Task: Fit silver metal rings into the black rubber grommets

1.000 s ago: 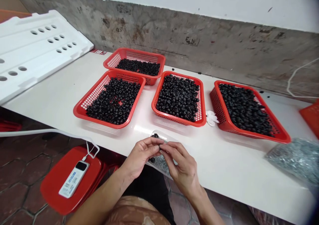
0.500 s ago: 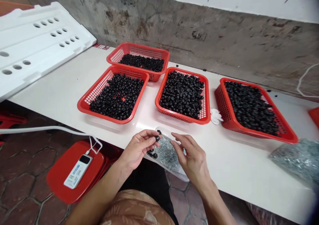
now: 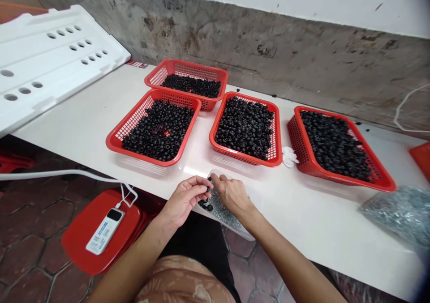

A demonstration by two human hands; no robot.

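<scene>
My left hand (image 3: 188, 198) pinches a small round black part (image 3: 208, 189) between thumb and fingertips, over the left side of a clear plastic tray (image 3: 249, 236). My right hand (image 3: 230, 194) reaches across the tray, its fingers bent down near the far left corner beside the left fingertips. What those fingers hold, if anything, is hidden. Small shiny metal pieces (image 3: 221, 211) cover the tray's bottom. Several loose black parts (image 3: 208, 207) lie at its left edge, just under my left hand.
Red baskets of black parts stand behind the tray: left (image 3: 112, 144), middle (image 3: 278, 137), right (image 3: 386, 187) and back (image 3: 224, 74). A bag of metal pieces (image 3: 399, 211) lies right. A power bank (image 3: 105, 231) rests on a red stool (image 3: 75, 249). White foam panel (image 3: 67, 77) at left.
My right hand has moved left and away from me, from the tray's right side to its far left corner, and its fingers now bend downward. My left hand stays nearly in place.
</scene>
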